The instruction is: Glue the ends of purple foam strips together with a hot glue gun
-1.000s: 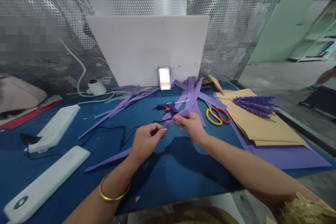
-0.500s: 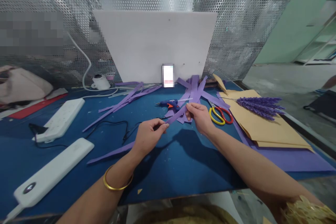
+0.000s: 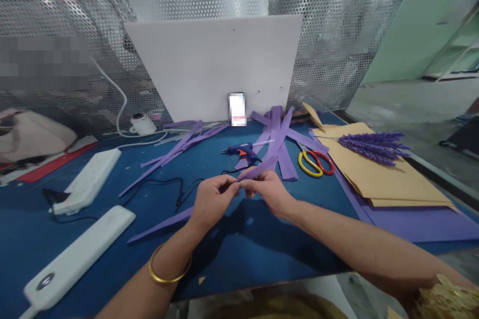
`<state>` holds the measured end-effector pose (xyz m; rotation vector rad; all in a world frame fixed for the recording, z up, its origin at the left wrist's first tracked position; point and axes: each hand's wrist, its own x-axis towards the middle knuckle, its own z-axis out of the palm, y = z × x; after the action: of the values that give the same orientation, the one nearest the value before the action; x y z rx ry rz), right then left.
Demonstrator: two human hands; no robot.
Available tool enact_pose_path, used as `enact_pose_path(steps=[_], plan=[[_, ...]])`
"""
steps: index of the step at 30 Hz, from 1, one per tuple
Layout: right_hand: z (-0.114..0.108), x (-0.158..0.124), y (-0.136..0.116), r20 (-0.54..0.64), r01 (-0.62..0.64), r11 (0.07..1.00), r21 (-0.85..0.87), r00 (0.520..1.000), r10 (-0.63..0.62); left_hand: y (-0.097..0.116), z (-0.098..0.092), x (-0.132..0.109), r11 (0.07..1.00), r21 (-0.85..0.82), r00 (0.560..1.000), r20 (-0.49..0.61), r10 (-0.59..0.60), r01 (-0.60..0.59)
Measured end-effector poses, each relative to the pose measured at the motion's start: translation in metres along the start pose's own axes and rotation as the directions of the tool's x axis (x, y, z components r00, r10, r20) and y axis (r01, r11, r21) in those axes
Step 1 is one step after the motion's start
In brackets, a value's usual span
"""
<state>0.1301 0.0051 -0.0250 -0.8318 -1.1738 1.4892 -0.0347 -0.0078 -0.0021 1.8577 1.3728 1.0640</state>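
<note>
A narrow purple paper strip [image 3: 258, 169] is pinched between my two hands, above the blue table. My left hand [image 3: 214, 198] is closed on it, thumb against fingertips. Touching it at the fingertips, my right hand [image 3: 270, 192] is closed on the same strip. Just beyond the hands lies a blue glue gun [image 3: 241, 150] with an orange trigger. More purple strips [image 3: 276, 132] are piled behind and right of it. Red and yellow scissors [image 3: 316, 162] rest right of my right hand. Another purple strip [image 3: 160, 227] lies beside my left wrist.
White power strips [image 3: 88, 179] and black cable lie at the left. A lit phone [image 3: 237, 108] leans on a white board [image 3: 213, 65]. Brown paper [image 3: 389, 184], purple sheets [image 3: 426, 224] and purple flower sprigs [image 3: 374, 147] are at the right. Loose strips [image 3: 175, 149] lie back left.
My right hand has moved left and toward me along the strip, from apart to touching my left hand. The strip's upper part now stands above the fingers. The view has shifted slightly.
</note>
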Motion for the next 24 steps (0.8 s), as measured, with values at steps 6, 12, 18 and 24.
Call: enact_pose_path(steps=[6,12,18,24], plan=[[0.002,-0.002,0.004,-0.088,0.023,0.999,0.04,0.996,-0.019,-0.002,0.003,-0.001,0.999,0.051,0.997,0.071,0.012,-0.015],[-0.008,0.006,0.002,-0.177,0.048,0.997,0.064,0.983,-0.036,0.0,0.004,0.001,0.999,0.027,0.997,0.066,-0.046,0.044],[-0.034,0.025,-0.005,-0.325,0.116,0.993,0.0,0.939,-0.11,-0.003,0.002,0.003,1.0,0.002,0.999,0.032,-0.03,0.029],[-0.059,0.037,-0.018,-0.469,0.246,0.963,-0.109,0.842,-0.268,-0.005,0.0,0.003,0.999,-0.011,0.999,-0.032,-0.04,0.039]])
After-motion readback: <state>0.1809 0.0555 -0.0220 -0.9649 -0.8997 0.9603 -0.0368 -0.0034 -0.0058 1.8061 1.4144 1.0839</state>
